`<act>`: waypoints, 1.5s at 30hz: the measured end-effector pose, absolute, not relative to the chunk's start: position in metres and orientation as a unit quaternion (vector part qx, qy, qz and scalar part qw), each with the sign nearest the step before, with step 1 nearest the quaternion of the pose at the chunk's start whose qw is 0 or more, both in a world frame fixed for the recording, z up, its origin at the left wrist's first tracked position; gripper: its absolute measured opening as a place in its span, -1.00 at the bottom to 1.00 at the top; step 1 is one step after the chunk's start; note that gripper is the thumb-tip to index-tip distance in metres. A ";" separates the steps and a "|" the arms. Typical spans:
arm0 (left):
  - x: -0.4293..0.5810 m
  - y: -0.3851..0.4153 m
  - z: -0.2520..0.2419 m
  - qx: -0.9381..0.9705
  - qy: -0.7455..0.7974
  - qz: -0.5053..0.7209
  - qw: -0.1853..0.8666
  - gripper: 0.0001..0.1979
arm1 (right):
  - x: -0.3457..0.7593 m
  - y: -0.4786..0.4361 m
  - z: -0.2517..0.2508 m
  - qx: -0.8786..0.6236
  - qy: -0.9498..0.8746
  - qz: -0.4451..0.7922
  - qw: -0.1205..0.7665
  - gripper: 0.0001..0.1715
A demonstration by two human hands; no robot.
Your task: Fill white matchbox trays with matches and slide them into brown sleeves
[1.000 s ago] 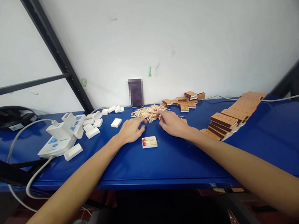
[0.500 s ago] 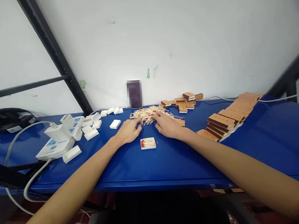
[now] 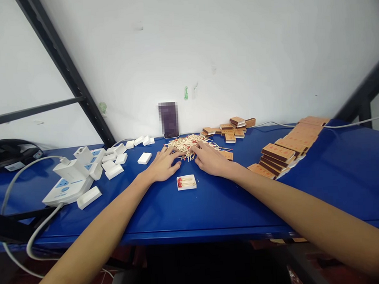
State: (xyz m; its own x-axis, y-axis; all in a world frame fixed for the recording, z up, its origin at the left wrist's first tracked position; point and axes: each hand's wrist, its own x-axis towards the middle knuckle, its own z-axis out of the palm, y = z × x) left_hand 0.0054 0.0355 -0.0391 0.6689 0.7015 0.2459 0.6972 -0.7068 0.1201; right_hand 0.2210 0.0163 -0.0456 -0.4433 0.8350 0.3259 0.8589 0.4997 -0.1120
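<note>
A loose heap of matches (image 3: 189, 142) with red heads lies at the back middle of the blue table. My left hand (image 3: 163, 163) rests at the heap's left front edge, fingers stretched over the matches and thumb held apart. From the right, my right hand (image 3: 210, 158) reaches onto the same heap with bent fingers, its thumb apart from them; no match shows in its grip. Between my wrists and nearer to me sits a white matchbox tray (image 3: 187, 188), partly filled with matches, their heads to the left.
Empty white trays (image 3: 114, 171) lie scattered at left beside a power strip (image 3: 67, 190) with chargers and cables. Brown matchboxes (image 3: 234, 131) are piled behind my right hand. Overlapping matchbox sleeves (image 3: 279, 152) run along the right. A phone (image 3: 170, 122) leans on the wall.
My left hand's fingers have stretched further over the matches, and its thumb has opened out. My right hand stays at the heap. The whole view has shifted slightly.
</note>
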 end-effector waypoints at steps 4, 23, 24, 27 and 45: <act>0.003 0.035 -0.038 0.914 0.373 0.156 0.031 -0.63 | 0.220 0.013 -0.046 -0.462 -0.864 0.003 0.200 -0.74; 0.006 0.020 -0.030 0.941 0.262 0.215 0.019 -0.76 | 0.219 0.017 -0.047 -0.355 -0.878 0.080 0.309 -0.89; 0.007 0.020 -0.030 0.942 0.261 0.208 0.022 -0.76 | 0.220 0.018 -0.047 -0.357 -0.876 0.085 0.313 -0.86; 0.006 0.022 -0.031 0.944 0.264 0.195 0.026 -0.79 | 0.221 0.018 -0.047 -0.356 -0.872 0.102 0.320 -0.76; -0.006 0.039 -0.037 0.928 0.325 0.181 -0.012 -0.77 | 0.222 0.011 -0.040 -0.355 -0.850 0.082 0.380 -0.79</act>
State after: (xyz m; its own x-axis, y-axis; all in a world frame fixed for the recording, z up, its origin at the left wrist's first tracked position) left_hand -0.0063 0.0386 -0.0369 0.7229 0.5997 0.3433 0.6082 -0.7880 0.0957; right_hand 0.2224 0.0106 -0.0401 -0.4592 0.6660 0.5878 0.5408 0.7346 -0.4098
